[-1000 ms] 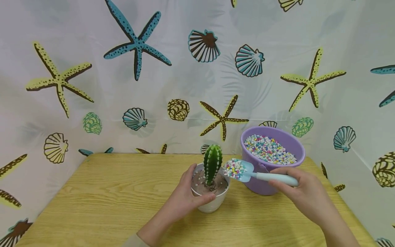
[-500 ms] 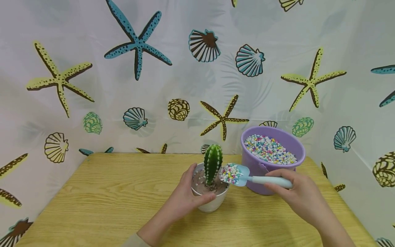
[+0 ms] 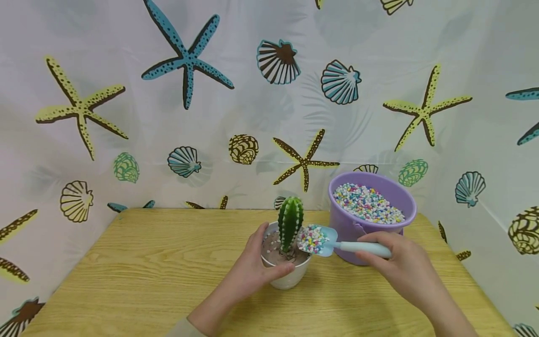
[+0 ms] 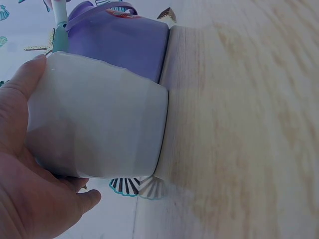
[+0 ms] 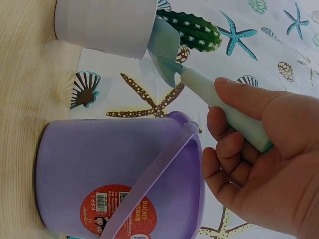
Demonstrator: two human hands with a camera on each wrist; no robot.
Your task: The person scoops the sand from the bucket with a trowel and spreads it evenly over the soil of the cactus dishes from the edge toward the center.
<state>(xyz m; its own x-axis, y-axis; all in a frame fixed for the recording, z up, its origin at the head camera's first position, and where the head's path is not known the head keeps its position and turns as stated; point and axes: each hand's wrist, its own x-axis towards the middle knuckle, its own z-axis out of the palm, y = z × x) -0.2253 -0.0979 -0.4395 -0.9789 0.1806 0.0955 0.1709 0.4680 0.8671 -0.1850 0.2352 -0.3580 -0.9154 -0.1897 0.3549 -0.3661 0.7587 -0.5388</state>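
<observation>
On our wooden desk (image 3: pixel 168 262) we're steadying the pot (image 4: pixel 102 117) with a curled left grip (image 3: pixel 258 264), right grip (image 3: pixel 400 260) pinching the scoop (image 3: pixel 347 246), best tipped slowly.

Two hands: one left hand (image 3: pixel 252 267), one right hand (image 3: pixel 406 267), over one tabletop (image 3: pixel 168 271). One pot (image 4: pixel 99 114) and one cactus (image 3: pixel 290 224) at the left; one scoop (image 3: pixel 347 246) in the right, one bucket (image 3: pixel 343 229) beyond it; beads (image 3: pixel 368 203) too many to count.
</observation>
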